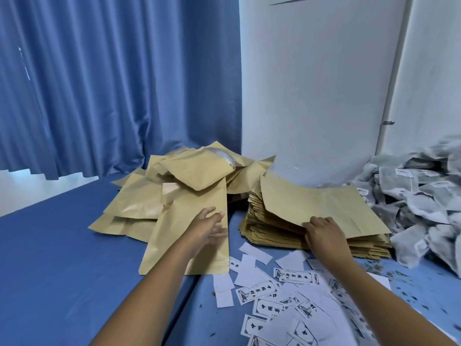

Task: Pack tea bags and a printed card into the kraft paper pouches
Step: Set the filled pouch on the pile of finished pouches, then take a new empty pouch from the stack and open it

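Note:
A neat stack of empty kraft pouches [321,236] lies right of centre. My right hand [324,233] pinches the near edge of the top pouch [319,203], whose far end is lifted off the stack. My left hand [209,227] hovers or rests with straight fingers over a long flat kraft pouch [172,245] at the front of a loose heap of filled pouches [174,181]. Printed cards [287,303] are scattered in the foreground. A mound of grey tea bags [419,203] fills the right side.
Everything lies on a blue cloth surface [62,258]. A blue curtain [112,83] hangs at the back left and a white wall [319,83] stands behind the stacks. Tea crumbs [424,293] dot the cloth at right.

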Action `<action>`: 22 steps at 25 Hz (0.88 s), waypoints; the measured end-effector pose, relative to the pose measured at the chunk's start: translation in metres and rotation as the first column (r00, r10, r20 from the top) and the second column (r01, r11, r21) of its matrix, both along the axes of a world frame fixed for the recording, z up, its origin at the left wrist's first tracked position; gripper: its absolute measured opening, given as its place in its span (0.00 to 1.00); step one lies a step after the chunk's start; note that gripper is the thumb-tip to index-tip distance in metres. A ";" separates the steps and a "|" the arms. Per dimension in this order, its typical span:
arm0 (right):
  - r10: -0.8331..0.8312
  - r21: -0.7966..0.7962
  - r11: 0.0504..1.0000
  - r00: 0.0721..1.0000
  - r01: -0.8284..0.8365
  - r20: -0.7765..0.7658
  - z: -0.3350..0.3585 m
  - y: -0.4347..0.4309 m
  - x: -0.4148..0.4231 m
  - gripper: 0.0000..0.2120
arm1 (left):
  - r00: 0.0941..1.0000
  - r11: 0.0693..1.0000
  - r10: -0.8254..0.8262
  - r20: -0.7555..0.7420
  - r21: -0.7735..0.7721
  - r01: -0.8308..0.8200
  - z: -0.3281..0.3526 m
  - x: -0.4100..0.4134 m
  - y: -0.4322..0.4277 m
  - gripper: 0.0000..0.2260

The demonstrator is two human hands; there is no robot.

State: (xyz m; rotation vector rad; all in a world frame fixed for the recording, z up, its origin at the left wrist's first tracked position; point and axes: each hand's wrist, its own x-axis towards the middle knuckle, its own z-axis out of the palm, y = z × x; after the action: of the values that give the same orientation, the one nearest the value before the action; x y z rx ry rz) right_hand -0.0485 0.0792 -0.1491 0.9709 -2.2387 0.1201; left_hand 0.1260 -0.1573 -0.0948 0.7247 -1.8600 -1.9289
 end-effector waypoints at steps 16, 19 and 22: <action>0.978 -0.944 0.168 -0.170 0.285 0.123 0.063 0.130 0.085 0.30 | 0.976 -0.195 -0.060 -0.211 -0.956 -0.218 0.051 -0.038 0.278 0.25; 0.991 -0.866 0.089 -0.131 0.492 0.027 0.059 0.192 0.069 0.16 | 0.951 -0.243 0.087 0.297 -0.919 0.310 0.021 -0.048 0.360 0.24; 0.939 -0.794 0.302 -0.020 0.527 0.344 0.026 0.237 0.051 0.13 | 0.872 -0.215 0.103 0.478 -0.845 0.489 -0.017 -0.058 0.398 0.20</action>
State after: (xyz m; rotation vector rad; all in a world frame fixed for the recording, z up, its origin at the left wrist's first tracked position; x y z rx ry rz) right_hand 0.0026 0.3162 -0.1235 0.5545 -1.8625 3.0569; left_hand 0.0680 0.2405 -0.1116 0.1214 -2.9879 0.3496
